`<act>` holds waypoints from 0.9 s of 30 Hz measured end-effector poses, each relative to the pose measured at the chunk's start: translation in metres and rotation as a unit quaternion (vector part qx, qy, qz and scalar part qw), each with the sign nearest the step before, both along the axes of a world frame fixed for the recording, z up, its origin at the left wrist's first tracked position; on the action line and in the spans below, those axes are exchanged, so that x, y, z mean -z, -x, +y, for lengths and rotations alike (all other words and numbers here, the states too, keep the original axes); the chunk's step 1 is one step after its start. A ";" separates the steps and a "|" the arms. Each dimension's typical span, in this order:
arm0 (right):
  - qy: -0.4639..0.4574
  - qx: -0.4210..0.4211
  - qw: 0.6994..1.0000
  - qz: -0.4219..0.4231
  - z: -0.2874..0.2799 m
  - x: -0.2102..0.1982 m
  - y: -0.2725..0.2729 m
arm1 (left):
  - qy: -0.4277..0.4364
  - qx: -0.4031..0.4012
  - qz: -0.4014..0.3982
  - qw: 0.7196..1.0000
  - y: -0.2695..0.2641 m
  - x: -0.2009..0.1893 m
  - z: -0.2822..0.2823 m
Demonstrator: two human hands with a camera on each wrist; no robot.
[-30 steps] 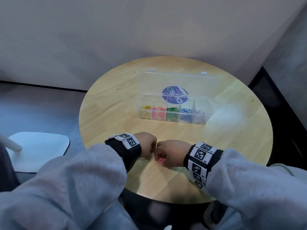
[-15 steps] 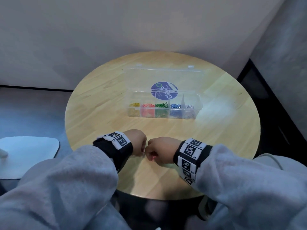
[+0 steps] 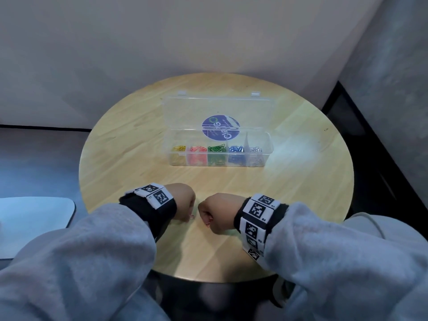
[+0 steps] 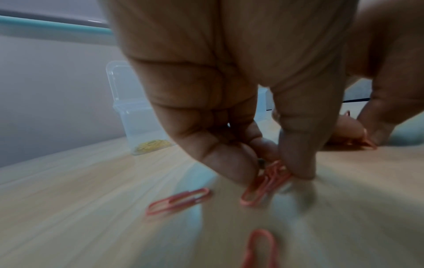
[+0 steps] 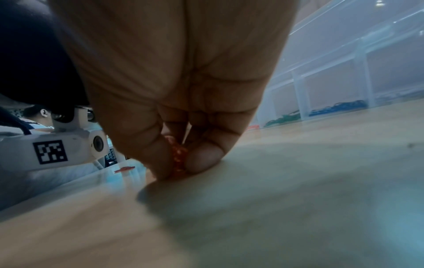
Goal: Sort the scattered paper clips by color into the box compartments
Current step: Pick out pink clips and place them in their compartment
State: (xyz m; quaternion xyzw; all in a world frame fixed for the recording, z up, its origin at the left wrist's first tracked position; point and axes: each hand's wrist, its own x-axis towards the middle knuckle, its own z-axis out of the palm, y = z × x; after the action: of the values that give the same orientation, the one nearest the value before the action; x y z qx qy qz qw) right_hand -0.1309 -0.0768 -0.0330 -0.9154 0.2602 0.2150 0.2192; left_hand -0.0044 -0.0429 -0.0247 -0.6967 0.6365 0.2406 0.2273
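Paper clips in red, some pinched in both hands on the near tabletop, the rest sorted in the box.

Nearest, a loose red clip [image 4: 260, 248] lies on the tabletop [image 3: 143, 163] with its long side pointing away from the wrist; another red clip [image 4: 177, 201] lies more sideways. The left hand [image 3: 183, 200] pinches a bunch of red clips [image 4: 266, 183] that slants down onto the wood. Just beside it, the right hand [image 3: 216, 212] pinches red clips [image 5: 179, 159] too. Farther off stands the clear box [image 3: 220, 156], lid open. From left to right its parts hold yellow, red, green, blue and silver clips. A round blue sticker [image 3: 220, 128] is on the lid; its words are too small to read.
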 end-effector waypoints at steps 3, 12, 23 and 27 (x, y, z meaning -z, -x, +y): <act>-0.023 0.027 0.999 -0.009 -0.005 -0.003 0.005 | 0.016 -0.004 0.009 1.000 0.000 0.000 0.001; -0.222 0.273 0.915 -0.198 -0.041 -0.004 0.035 | 0.018 0.007 0.020 1.000 0.001 -0.005 0.006; -0.469 0.453 0.695 -0.303 -0.048 0.005 0.043 | 0.073 -0.089 0.108 0.987 -0.007 -0.010 0.005; -0.510 0.481 0.641 -0.314 -0.049 0.003 0.043 | 0.087 -0.282 0.382 0.876 -0.030 -0.024 0.001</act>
State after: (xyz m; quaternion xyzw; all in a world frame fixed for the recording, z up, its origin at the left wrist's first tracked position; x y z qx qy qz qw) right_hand -0.1742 -0.1257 -0.0364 -0.4171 0.4285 -0.1227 0.7921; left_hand 0.0260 -0.0417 -0.0012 -0.7176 0.4685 0.4854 -0.1730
